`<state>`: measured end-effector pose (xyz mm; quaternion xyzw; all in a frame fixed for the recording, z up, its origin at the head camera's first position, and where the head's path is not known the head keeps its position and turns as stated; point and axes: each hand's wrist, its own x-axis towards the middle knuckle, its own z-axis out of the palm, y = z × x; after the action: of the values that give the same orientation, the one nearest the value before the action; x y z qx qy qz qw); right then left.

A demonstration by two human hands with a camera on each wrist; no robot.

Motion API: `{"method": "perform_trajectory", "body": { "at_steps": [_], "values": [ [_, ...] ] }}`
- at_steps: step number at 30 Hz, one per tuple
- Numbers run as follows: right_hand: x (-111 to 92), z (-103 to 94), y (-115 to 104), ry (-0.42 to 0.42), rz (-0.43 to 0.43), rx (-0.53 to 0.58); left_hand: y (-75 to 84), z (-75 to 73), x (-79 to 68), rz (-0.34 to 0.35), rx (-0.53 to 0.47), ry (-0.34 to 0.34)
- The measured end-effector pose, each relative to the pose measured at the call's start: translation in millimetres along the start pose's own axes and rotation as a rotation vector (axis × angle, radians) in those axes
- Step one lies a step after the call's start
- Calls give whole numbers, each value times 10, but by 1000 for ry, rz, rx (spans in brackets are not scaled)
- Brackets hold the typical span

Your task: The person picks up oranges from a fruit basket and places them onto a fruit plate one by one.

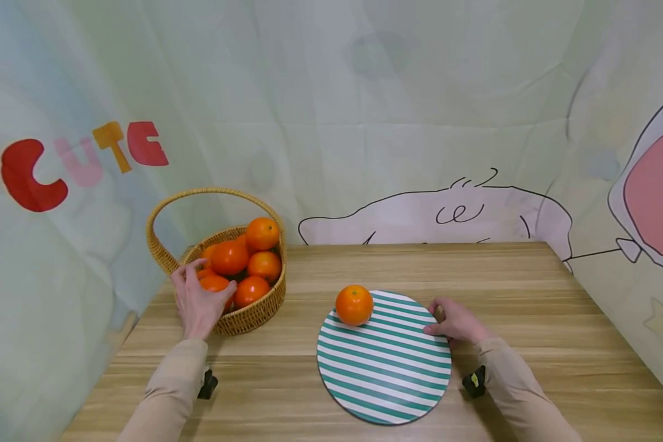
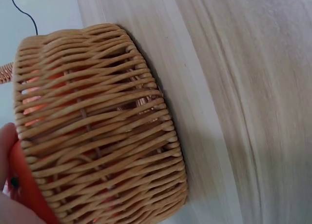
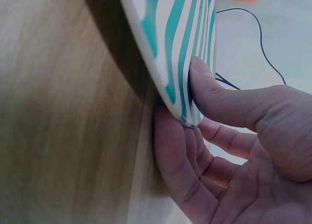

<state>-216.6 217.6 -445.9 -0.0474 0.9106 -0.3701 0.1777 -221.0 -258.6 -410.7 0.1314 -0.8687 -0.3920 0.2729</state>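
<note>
My left hand (image 1: 199, 304) reaches over the near left rim of a wicker basket (image 1: 256, 316). Its thumb and fingers are spread round a smooth orange-red fruit (image 1: 214, 283) in there; a dark stem mark shows on this fruit (image 2: 24, 180) in the left wrist view. My right hand (image 1: 458, 320) pinches the right edge of a round green-and-white striped plate (image 1: 387, 368), thumb on top and fingers underneath, as the right wrist view shows. One orange (image 1: 355, 305) sits on the plate near its far left edge.
Several more orange and orange-red fruits (image 1: 263, 234) are heaped in the basket, whose tall arched handle (image 1: 215, 190) rises above them. Basket and plate are on a wood-grain table (image 1: 287, 393). A printed cloth (image 1: 331, 123) hangs behind and at both sides.
</note>
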Motion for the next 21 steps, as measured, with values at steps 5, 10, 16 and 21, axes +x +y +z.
{"method": "perform_trajectory", "body": {
  "at_steps": [5,10,16,21],
  "values": [
    [4,-6,-8,-4,18,19,32,12,-35,96,-51,57],
    [6,-11,-16,-13,29,31,55,25,-44,165,-105,74],
    [6,-13,-9,-14,14,25,92,40,-67,219,-152,83],
    [2,-6,1,-10,-10,22,169,49,-118,240,-144,76]
  ]
}}
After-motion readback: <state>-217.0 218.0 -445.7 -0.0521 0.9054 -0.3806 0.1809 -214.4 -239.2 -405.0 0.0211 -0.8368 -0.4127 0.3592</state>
